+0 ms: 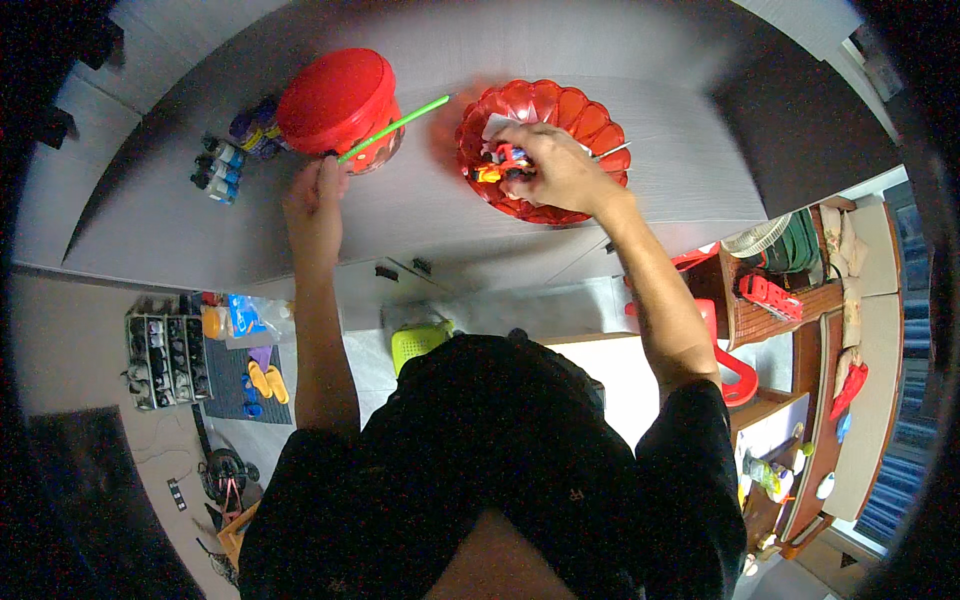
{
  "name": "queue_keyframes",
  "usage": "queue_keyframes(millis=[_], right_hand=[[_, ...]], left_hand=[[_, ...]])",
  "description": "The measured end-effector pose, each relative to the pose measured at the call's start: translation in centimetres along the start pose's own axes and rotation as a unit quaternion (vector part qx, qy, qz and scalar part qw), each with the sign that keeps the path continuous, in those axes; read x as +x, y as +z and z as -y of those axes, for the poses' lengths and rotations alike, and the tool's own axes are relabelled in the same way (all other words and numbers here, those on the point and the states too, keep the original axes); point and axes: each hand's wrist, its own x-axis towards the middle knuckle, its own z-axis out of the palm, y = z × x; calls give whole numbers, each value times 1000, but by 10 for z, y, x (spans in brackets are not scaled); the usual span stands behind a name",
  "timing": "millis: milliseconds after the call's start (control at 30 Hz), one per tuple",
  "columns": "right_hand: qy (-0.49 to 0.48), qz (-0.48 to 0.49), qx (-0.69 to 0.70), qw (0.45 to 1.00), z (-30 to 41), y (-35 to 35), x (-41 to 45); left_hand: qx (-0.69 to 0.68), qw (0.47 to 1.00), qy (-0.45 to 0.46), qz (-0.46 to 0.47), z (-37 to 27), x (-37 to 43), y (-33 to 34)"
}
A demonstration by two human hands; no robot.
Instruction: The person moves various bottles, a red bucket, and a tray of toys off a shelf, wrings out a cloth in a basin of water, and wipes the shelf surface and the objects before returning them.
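Observation:
Pinched in my left hand (321,187) is the end of a thin green stick (397,127), which slants up to the right in front of a round red lidded container (337,101). My right hand (551,169) is over a scalloped, translucent red bowl (604,120), its fingers around a small red, blue and yellow toy (510,161). Whether the toy is clear of the bowl's inside cannot be told. A white piece of paper or similar (499,124) lies beside the fingers, and a thin pale stick (613,150) pokes over the bowl's right side.
Several small bottles (219,171) and purple-and-yellow containers (259,127) stand left of the red container on the grey cabinet top (420,217). Below are a green plastic stool (420,345), a shoe rack (166,356) and, at right, a wooden bench (780,307) holding a red toy vehicle (771,298).

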Motion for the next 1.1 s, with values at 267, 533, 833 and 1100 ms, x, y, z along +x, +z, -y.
queue_keyframes(millis=[267, 533, 833, 1100], right_hand=[[171, -165, 326, 915, -23, 15, 4], [208, -118, 468, 851, -28, -21, -17], [64, 128, -130, 981, 2, -7, -14], [185, -119, 305, 927, -9, -48, -18]], left_hand=[[-80, 997, -7, -16, 11, -5, -1], [-67, 997, 5, -32, 2, -8, 6], [-41, 999, 26, 2, -13, -6, 23], [-29, 999, 25, -7, 3, -6, 16]])
